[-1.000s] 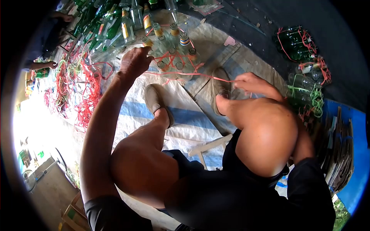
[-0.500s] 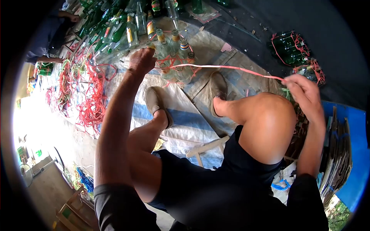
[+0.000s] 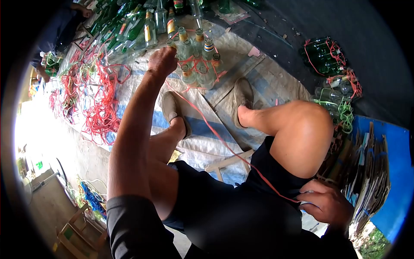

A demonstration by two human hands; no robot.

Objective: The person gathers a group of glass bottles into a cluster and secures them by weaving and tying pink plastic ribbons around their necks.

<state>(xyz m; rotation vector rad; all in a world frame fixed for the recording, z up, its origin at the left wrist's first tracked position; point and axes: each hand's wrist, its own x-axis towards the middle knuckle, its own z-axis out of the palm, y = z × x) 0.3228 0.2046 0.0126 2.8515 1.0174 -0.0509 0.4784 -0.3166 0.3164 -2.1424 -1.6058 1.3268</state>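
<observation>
A cluster of clear glass bottles stands upright on the sheet in front of my feet, with red strap wound around and between the bottles. My left hand is closed at the left side of the cluster, by a bottle neck; what its fingers grip is hidden. From near the cluster a long red strap runs down to the right across my shorts. Its far end is pinched in my right hand, low beside my right thigh.
Loose red strap lies tangled at the left. Green bottles are heaped at the top. Tied bottle bundles sit at the right, above stacked cardboard. Another person's arm shows at the upper left.
My right hand has moved down toward my thigh with the strap, which now runs diagonally instead of nearly level. My left hand stays by the bottles. The other person's lower hand has shifted.
</observation>
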